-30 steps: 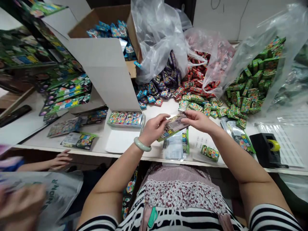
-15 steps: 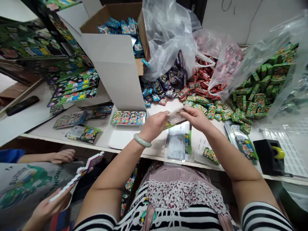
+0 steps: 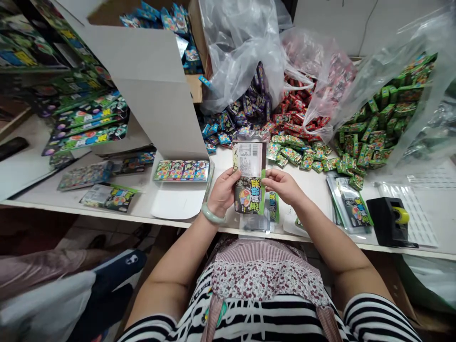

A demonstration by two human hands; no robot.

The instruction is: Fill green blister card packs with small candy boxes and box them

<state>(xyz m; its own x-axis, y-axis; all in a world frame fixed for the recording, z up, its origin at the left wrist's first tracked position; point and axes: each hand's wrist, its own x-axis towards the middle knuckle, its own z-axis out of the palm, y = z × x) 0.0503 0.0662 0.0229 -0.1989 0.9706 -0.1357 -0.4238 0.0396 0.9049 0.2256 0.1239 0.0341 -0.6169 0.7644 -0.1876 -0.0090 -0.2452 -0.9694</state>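
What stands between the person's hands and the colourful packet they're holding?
Nothing visible does: the left hand and right hand are both directly against the packet, one at each side.

The person wears a short-sleeved top in bold black and white horizontal stripes (image 3: 270,318), with the banding running around both the left sleeve (image 3: 149,334) and the right sleeve (image 3: 377,316). Over it sits an apron (image 3: 265,280): its upper part is a fine maroon-and-white check, and below that comes a ruffled tier of white cloth printed with small dark red flowers. Mauve apron ties (image 3: 329,323) hang down the front. A smooth, pale green jade bangle (image 3: 213,213) circles the wrist of the left hand (image 3: 223,192).
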